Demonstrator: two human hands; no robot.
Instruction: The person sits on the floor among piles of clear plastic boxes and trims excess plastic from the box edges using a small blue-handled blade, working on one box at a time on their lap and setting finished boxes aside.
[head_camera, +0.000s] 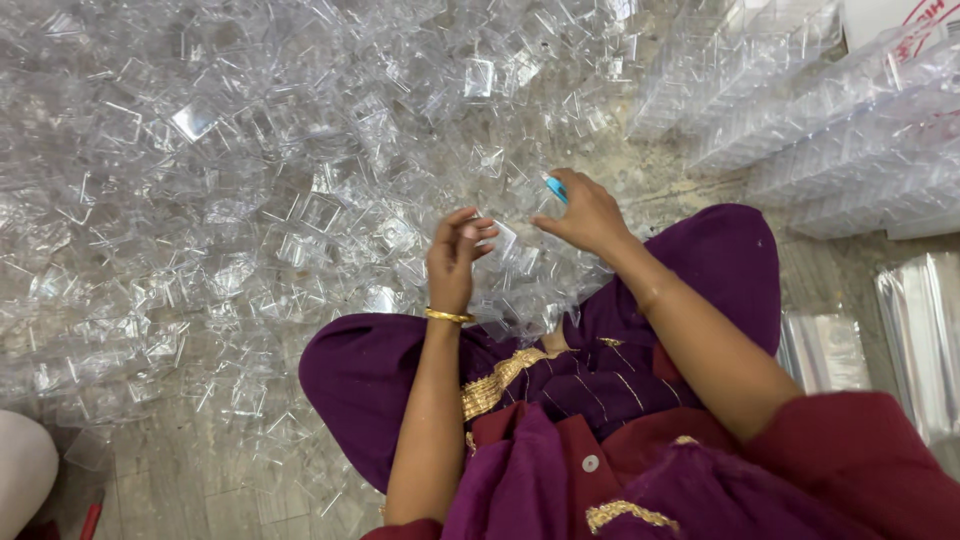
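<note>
From up here I see a wide heap of clear plastic boxes (250, 170) covering the floor (190, 470), loose and tumbled so any piece lies within reach of the seated person. To the right, finished-looking rows of stacked clear boxes (840, 130) lie in tidy lines, kept apart from the loose heap, and flat clear sheets (920, 330) rest beside the knee. The purple garment (600, 400) spreads over the lap like a work surface. My left hand (455, 255) has its fingers curled around a small clear box (505, 243), held just above the lap at the heap's near edge; it is see-through, square-edged and glinting. My right hand (590, 215) pinches a small blue piece (556, 188) next to it.
</note>
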